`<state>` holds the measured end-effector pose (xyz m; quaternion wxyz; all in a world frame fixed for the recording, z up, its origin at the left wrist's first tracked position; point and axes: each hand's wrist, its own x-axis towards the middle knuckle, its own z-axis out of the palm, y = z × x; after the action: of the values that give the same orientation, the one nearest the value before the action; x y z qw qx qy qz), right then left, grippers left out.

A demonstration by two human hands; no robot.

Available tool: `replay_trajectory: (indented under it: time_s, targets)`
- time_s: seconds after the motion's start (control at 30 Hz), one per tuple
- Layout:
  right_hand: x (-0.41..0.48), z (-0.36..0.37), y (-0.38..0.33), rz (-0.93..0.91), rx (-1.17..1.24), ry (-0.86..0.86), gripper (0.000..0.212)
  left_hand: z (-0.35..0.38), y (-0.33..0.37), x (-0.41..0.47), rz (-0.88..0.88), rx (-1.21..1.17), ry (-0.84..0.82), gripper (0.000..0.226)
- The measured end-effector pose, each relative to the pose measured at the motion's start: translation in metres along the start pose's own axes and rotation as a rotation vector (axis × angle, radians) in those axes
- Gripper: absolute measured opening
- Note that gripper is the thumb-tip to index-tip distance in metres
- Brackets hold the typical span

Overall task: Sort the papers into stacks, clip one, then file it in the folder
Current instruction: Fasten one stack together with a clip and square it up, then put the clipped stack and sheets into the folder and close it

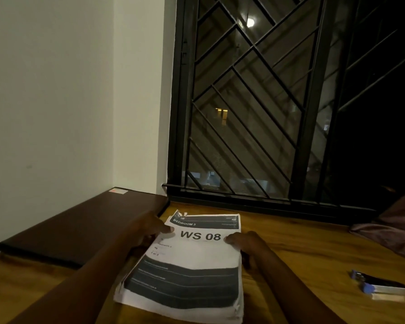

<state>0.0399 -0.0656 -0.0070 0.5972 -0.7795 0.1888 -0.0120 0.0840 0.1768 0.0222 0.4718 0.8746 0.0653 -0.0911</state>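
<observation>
Brown folder (pixel 80 230) is laid closed at left on the wooden table (pixel 313 253). The left hand (pixel 147 230) is curled round the left edge of the paper stack (pixel 192 258), thumb on the top sheet; the stack is placed centrally, just beside the folder. Its right edge is gripped by the right hand (pixel 246 242). A stapler (pixel 379 282) is seen well apart, far right.

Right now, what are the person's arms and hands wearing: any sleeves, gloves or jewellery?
The left hand and right hand are bare, without gloves. In the dim light no ring, watch or bracelet can be made out. The left forearm and right forearm are uncovered down to the picture's lower edge, so no sleeve shows.
</observation>
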Motion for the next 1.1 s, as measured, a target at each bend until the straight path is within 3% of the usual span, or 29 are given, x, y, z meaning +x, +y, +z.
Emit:
replay_trajectory:
  time_s: [0.1,0.3,0.37,0.5,0.73,0.9,1.0,1.1]
  targets:
    - [0.000,-0.005,0.001,-0.018,-0.038,-0.011,0.013,0.001,-0.005,0.000,-0.016,-0.028,-0.053,0.041]
    - [-0.006,-0.045,0.014,-0.121,-0.298,0.124,0.023,0.029,0.013,-0.030,0.091,-0.126,-0.263,0.019]
    - [-0.016,-0.078,0.017,-0.108,-0.423,0.165,0.027,0.050,0.025,-0.038,0.128,-0.170,-0.352,0.027]
    - [-0.024,-0.152,0.025,-0.081,-0.706,0.253,0.067,0.110,0.055,-0.046,0.122,-0.251,-0.492,0.046]
    - [-0.042,-0.196,0.031,0.036,-0.903,0.395,0.068,0.164,0.082,-0.057,0.182,-0.189,-0.569,0.037]
    - [-0.033,-0.169,0.013,-0.168,-0.981,0.480,0.052,0.123,0.078,-0.052,0.256,-0.172,-0.417,0.035]
    - [-0.023,-0.121,-0.010,-0.269,-0.928,0.296,0.033,0.084,0.066,-0.040,0.336,-0.187,-0.264,0.027]
    - [-0.017,-0.061,-0.027,-0.369,-0.696,0.052,0.020,0.042,0.043,-0.028,0.376,-0.147,-0.104,0.022]
